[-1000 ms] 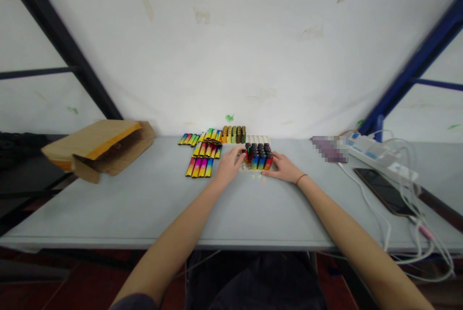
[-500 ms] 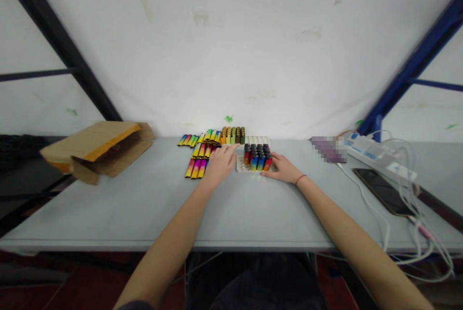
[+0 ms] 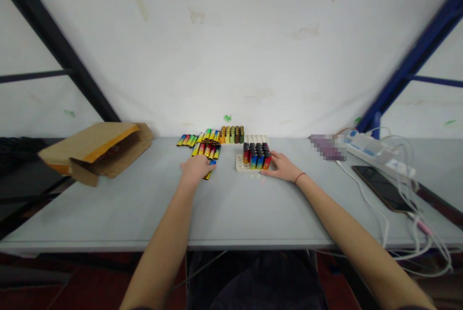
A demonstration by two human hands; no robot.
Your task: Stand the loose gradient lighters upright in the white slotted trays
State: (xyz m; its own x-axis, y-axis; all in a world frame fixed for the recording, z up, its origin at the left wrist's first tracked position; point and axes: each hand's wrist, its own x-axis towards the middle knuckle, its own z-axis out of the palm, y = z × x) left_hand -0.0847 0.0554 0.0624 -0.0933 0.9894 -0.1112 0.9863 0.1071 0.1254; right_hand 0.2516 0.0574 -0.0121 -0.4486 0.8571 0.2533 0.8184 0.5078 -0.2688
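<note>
Shiny multicoloured stick-shaped pieces with black tops (image 3: 257, 156) stand in a white tray (image 3: 240, 166) on the smooth grey table (image 3: 231, 208), the right hand (image 3: 284, 168) touching the tray's right end, fingers spread. The left hand (image 3: 197, 167) bends over glossy rainbow-coloured sticks (image 3: 206, 150) lying flat; whether it grips one cannot be told. Behind rises a scuffed white wall (image 3: 231, 49) between a black metal post (image 3: 52, 35) and a blue metal post (image 3: 415, 61).

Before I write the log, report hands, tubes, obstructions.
Left hand over lying tubes, grip unclear. Right hand at right end of tray. Black-topped tubes upright in tray. Phone right, apart from hands.
</note>
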